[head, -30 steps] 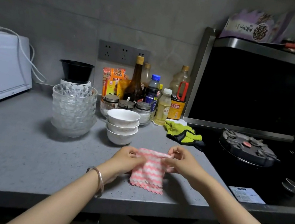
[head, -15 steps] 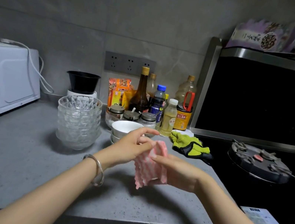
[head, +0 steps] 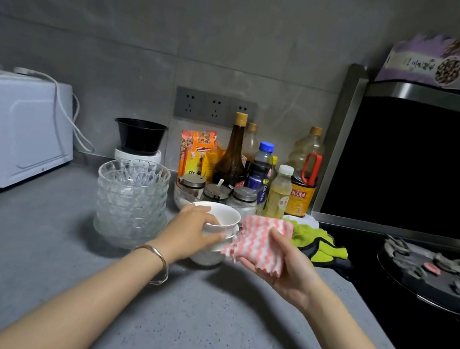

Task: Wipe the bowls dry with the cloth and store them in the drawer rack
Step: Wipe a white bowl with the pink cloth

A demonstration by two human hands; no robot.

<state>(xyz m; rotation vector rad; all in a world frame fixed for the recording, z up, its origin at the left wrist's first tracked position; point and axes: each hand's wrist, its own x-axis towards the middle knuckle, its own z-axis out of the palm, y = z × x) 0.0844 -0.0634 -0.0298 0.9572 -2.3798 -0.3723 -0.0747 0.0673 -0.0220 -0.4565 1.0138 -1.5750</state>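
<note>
- Our left hand (head: 195, 226) grips the top white bowl (head: 226, 218) by its rim, fingers curled over the edge, probably to lift it off its stack.
- Our right hand (head: 284, 262) holds the cloth (head: 260, 240) spread across the palm, thumb pinning it, just beside that bowl. We judge it is ready for wiping.
- The bowl looks empty and sits nested in other white ones on the counter (head: 198, 321).
- To the left, the glass bowls (head: 130, 200) stand nested, and the top one is empty.
- Behind stand lidded jars (head: 216, 192). We cannot tell what is in them.
- The drawer rack is out of view.
</note>
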